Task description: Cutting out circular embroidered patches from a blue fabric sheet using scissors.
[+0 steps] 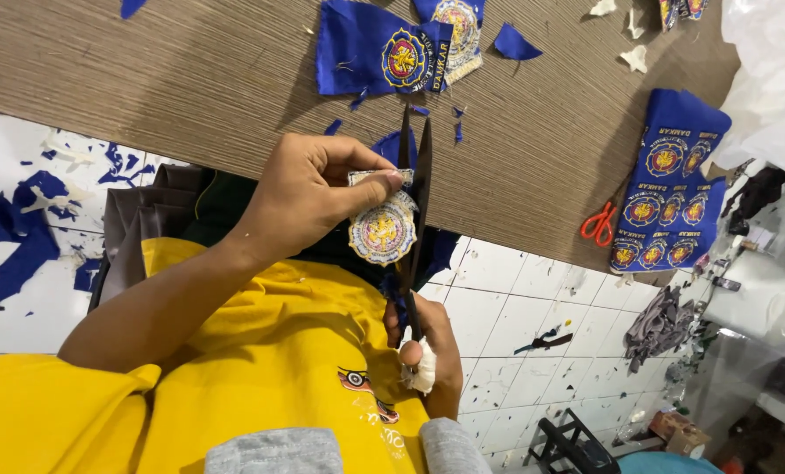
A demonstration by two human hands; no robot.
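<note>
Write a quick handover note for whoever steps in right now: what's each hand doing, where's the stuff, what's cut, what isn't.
Left hand: pinches a round embroidered patch, mostly trimmed, blue cloth still attached.
Right hand, one finger bandaged: works black scissors, blades at the patch edge.
On the table: blue piece with uncut patches, uncut sheet of patches, orange-handled scissors.
Blue scraps litter the floor.
Left: finish this edge, then the sheet.

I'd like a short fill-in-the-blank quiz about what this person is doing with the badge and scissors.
1. The left hand pinches a round embroidered ____.
2. The right hand works a pair of black scissors, and one of its fingers is wrapped in ____ tape.
3. On the table, a second pair of scissors has ____ handles.
4. The uncut badge sheet beside them is ____ cloth.

Missing words: badge; white; orange; blue
</note>
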